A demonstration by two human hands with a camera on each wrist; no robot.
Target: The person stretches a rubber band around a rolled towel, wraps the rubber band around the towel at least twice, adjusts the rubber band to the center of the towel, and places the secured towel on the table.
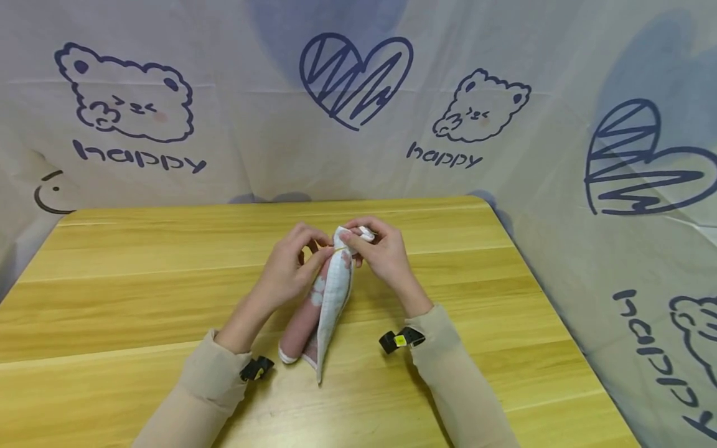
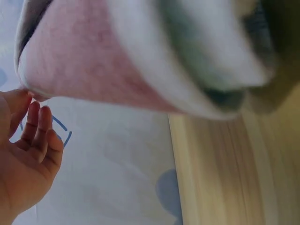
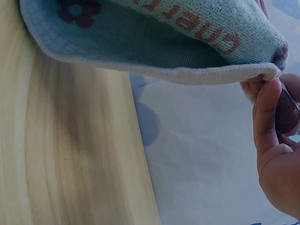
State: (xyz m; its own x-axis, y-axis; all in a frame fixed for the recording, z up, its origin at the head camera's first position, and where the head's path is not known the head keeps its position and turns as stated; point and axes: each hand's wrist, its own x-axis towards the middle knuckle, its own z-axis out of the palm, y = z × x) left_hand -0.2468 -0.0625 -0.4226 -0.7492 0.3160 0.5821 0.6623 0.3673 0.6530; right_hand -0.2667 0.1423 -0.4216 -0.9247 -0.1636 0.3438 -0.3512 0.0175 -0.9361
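Note:
A pink and white towel, partly rolled with one flap hanging loose, is held gathered at its top above the table. A thin yellow band, looking like a rubber band, crosses the gathered neck. At the left of this neck, my left hand pinches the band between thumb and index finger. My right hand grips the bunched top of the towel. The right wrist view shows red lettering on the towel and the thumb pressed on its gathered edge. The left wrist view shows its pink side, with the fingertips at the narrow end.
Beneath the hands lies a wood-grain table. A white curtain with bear and heart drawings hangs behind it and along the right side. Black straps with small devices sit on both wrists.

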